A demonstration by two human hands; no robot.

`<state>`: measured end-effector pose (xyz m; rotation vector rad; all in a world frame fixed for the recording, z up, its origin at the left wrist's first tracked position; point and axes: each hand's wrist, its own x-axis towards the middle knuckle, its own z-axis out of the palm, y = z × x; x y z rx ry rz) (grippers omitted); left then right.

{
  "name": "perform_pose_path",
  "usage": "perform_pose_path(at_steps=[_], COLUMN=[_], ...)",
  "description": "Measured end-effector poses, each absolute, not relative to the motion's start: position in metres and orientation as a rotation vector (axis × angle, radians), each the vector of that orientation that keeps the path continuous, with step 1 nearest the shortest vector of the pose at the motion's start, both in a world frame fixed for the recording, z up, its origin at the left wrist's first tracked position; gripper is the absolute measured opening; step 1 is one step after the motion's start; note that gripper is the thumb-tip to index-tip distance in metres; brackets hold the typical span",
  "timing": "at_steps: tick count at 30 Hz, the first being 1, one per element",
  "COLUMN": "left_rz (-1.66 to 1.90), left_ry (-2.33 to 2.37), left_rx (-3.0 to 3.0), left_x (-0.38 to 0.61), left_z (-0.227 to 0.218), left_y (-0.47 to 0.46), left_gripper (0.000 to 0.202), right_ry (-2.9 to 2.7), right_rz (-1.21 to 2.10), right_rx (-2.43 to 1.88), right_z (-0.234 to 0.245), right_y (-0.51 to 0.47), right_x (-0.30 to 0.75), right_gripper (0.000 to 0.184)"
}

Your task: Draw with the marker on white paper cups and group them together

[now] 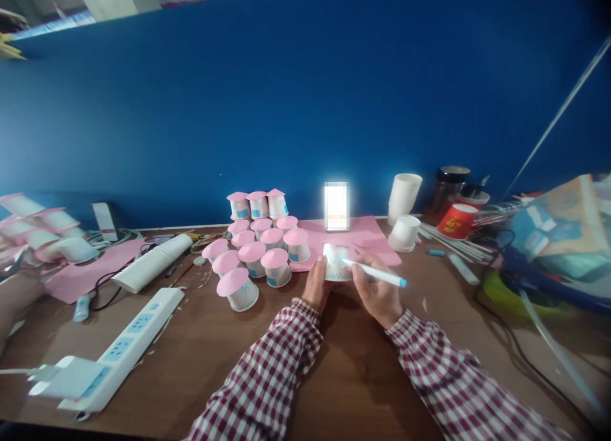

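Observation:
My left hand grips a small white paper cup with a blue zigzag pattern, held just above the brown desk. In my right hand is a white marker with a blue end, its tip touching the cup's side. To the left stands a cluster of several finished cups with pink paper lids, some stacked against the wall. A pink paper sheet lies behind the cup.
A white power strip lies at the left front, a sleeve of white cups behind it. A bright phone leans on the blue wall. White cups, a red cup, a dark jar and cluttered cables sit right.

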<state>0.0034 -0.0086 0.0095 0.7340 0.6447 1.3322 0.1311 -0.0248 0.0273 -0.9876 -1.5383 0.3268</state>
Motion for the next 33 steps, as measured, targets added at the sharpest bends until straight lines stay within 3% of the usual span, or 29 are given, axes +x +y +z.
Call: perform_pose_path(at_steps=[33], left_rz=[1.309], left_ry=[0.648], left_rx=[0.767], left_x=[0.0030], left_z=[0.0091], left_y=[-0.0080], left_gripper=[0.051], right_ry=[-1.568], right_rz=[0.316], right_rx=[-0.980], right_z=[0.0280], right_y=[-0.0261], right_x=[0.1305], right_gripper=[0.007])
